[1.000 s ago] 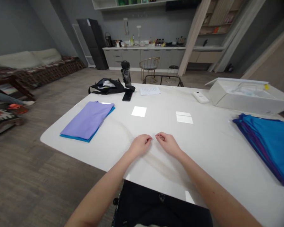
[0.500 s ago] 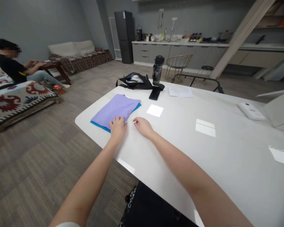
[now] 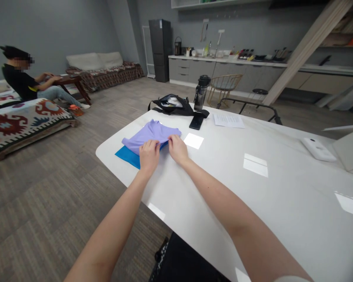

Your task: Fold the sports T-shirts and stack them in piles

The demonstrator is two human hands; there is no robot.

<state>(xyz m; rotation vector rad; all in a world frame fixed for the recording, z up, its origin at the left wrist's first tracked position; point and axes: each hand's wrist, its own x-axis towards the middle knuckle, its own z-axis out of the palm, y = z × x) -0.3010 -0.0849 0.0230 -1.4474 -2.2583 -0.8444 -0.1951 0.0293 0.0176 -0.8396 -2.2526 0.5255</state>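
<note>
Lilac fabric [image 3: 151, 133] lay at the left end of the white tabletop [image 3: 223, 196], over a blue cloth [image 3: 127, 155] whose near left part stuck out. The left hand [image 3: 149, 156] pinched the lilac's near edge, and the right hand [image 3: 178, 149] gripped that edge closer to its right corner. The step in hand looked like lifting the upper piece off the lower, the blue one lying flat. Going on seemed to call for an even pull by both hands, keeping the pinch clear of the blue layer. Beyond, a black bag [image 3: 176, 110] gaped, its pale contents [image 3: 173, 102] too small to identify. Beside it stood a dark bottle [image 3: 200, 96], capped, its fill unclear. One white box [image 3: 351, 147] was cut off at the right, its inside out of view.
</note>
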